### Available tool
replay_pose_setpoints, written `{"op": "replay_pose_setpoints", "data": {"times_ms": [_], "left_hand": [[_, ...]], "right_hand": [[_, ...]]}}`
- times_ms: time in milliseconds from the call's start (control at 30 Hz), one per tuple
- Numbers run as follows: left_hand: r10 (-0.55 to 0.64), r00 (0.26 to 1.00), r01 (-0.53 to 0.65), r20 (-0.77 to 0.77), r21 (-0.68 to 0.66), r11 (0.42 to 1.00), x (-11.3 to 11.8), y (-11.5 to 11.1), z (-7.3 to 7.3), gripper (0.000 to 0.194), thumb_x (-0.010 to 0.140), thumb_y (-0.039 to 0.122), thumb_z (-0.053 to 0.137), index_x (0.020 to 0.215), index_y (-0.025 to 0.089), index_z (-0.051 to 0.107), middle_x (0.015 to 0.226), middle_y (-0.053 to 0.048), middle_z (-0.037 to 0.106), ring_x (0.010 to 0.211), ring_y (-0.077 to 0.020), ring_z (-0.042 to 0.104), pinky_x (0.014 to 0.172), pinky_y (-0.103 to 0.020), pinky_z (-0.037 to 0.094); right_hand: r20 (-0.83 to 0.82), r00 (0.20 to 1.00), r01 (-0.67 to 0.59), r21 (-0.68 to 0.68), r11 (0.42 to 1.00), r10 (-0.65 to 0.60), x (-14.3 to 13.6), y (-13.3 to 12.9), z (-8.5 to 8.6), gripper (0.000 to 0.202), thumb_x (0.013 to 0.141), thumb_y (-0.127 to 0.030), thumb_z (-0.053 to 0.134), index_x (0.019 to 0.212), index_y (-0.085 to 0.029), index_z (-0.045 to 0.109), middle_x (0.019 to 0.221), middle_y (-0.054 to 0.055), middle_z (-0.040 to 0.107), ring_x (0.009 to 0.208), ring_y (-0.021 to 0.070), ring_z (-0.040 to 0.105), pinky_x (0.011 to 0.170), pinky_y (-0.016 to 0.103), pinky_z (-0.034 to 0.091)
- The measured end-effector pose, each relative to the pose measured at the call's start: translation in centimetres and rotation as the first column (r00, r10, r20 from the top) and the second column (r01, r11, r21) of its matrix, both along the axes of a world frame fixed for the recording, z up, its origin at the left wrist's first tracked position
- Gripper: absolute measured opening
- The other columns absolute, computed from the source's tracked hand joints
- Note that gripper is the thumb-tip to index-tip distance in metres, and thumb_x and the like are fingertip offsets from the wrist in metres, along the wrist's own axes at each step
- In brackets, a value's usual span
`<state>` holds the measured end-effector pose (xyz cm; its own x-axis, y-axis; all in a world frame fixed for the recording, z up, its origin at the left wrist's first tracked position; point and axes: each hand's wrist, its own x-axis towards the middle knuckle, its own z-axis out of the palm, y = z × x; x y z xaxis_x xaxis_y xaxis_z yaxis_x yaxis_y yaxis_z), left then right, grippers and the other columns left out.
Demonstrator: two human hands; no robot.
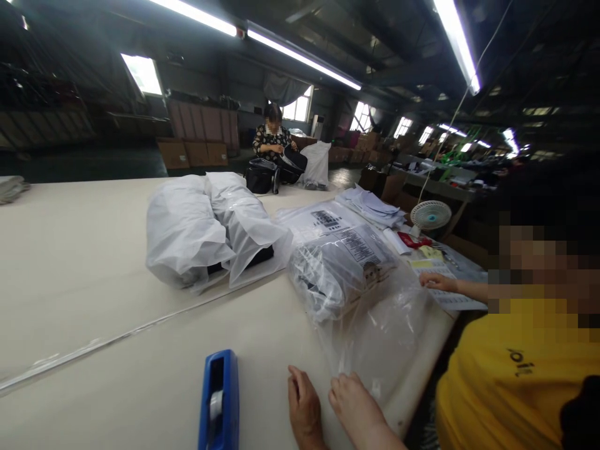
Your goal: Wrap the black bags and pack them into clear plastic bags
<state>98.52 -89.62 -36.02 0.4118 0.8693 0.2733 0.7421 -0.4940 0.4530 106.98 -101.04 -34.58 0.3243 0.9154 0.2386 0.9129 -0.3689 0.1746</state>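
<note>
Head view: a clear plastic bag (347, 269), printed and filled with wrapped goods, is seen lying on the pale table (117, 275), its slack end toward the near right. The wearer's right hand (304, 406) is seen low in the frame, just beside that end, its fingers loosely bent; whether the fingertips meet cannot be told. The left hand is not shown. The bag's near edge is pinched by another hand (356, 406), apparently that of the co-worker in yellow (506, 375), whose farther hand (438, 282) is held near the bag's far edge. To the left, a blue tape dispenser (228, 400) and two white-wrapped bundles (182, 231) are seen. Black bags (291, 164) are handled by a seated person (272, 139) beyond.
</note>
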Motion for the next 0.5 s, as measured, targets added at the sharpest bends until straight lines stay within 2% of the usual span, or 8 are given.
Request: {"op": "replay_pose_setpoints", "data": {"times_ms": [67,133,167,200,267,400,500], "left_hand": [[-0.03,0.959,0.085,-0.281,0.184,0.979,0.0,-0.8,-0.7,0.047,0.075,0.016,0.048,0.096,0.044,0.08,0.106,0.009,0.076,0.12,-0.0211,0.063,0.098,-0.031,0.044],[0.058,0.844,0.158,-0.533,0.351,0.923,0.2,-1.3,-1.0,0.044,0.078,0.018,0.049,0.099,0.042,0.079,0.106,0.008,0.075,0.121,-0.0199,0.062,0.101,-0.031,0.041],[0.113,0.799,0.174,-0.591,0.407,0.897,0.4,-1.4,-1.0,0.041,0.08,0.019,0.05,0.098,0.041,0.08,0.104,0.008,0.075,0.119,-0.0192,0.063,0.1,-0.03,0.041],[0.15,0.772,0.189,-0.618,0.448,0.874,0.4,-1.4,-0.8,0.038,0.08,0.021,0.051,0.096,0.041,0.08,0.102,0.008,0.075,0.117,-0.0188,0.063,0.099,-0.03,0.041],[0.175,0.766,0.209,-0.618,0.497,0.842,0.3,-1.0,-0.3,0.033,0.079,0.024,0.053,0.088,0.042,0.08,0.095,0.008,0.076,0.112,-0.0205,0.065,0.097,-0.032,0.042],[0.122,0.837,0.247,-0.534,0.567,0.786,-0.6,-0.1,1.3,0.023,0.069,0.033,0.061,0.077,0.045,0.079,0.084,0.005,0.076,0.11,-0.0299,0.066,0.094,-0.04,0.043],[0.101,0.843,0.284,-0.528,0.598,0.749,-0.7,0.2,2.5,0.024,0.062,0.033,0.066,0.078,0.043,0.08,0.083,0.004,0.077,0.112,-0.0319,0.065,0.092,-0.039,0.045]], "right_hand": [[0.135,0.989,-0.053,-0.029,0.998,0.056,-0.9,0.4,1.3,0.022,0.068,-0.013,0.056,0.066,-0.027,0.073,0.061,0.007,0.058,0.065,0.0276,0.057,0.066,0.043,0.05],[0.221,0.975,0.003,-0.026,1.0,0.002,-1.8,1.2,2.9,0.019,0.067,-0.013,0.058,0.06,-0.026,0.069,0.058,0.007,0.055,0.063,0.0281,0.055,0.06,0.043,0.05],[0.253,0.966,0.059,-0.016,0.998,-0.053,-2.2,1.7,3.9,0.018,0.067,-0.012,0.059,0.061,-0.025,0.069,0.059,0.008,0.055,0.064,0.0285,0.055,0.06,0.044,0.051],[0.279,0.954,0.116,0.0,0.993,-0.111,-2.6,2.2,5.0,0.019,0.068,-0.01,0.059,0.064,-0.025,0.07,0.062,0.009,0.057,0.067,0.0291,0.056,0.063,0.047,0.053],[0.322,0.932,0.167,0.036,0.985,-0.17,-3.0,3.4,7.3,0.024,0.071,-0.005,0.058,0.078,-0.021,0.074,0.074,0.012,0.062,0.073,0.0304,0.058,0.07,0.051,0.057],[0.289,0.945,0.108,0.178,0.978,-0.156,-1.8,6.0,10.6,0.049,0.076,0.009,0.043,0.105,-0.016,0.074,0.097,0.015,0.069,0.09,0.0295,0.064,0.087,0.047,0.06],[0.057,0.992,0.092,0.302,0.949,-0.114,0.9,8.2,11.5,0.056,0.083,0.01,0.031,0.105,-0.017,0.075,0.092,0.013,0.07,0.098,0.0271,0.067,0.096,0.042,0.058]]}}
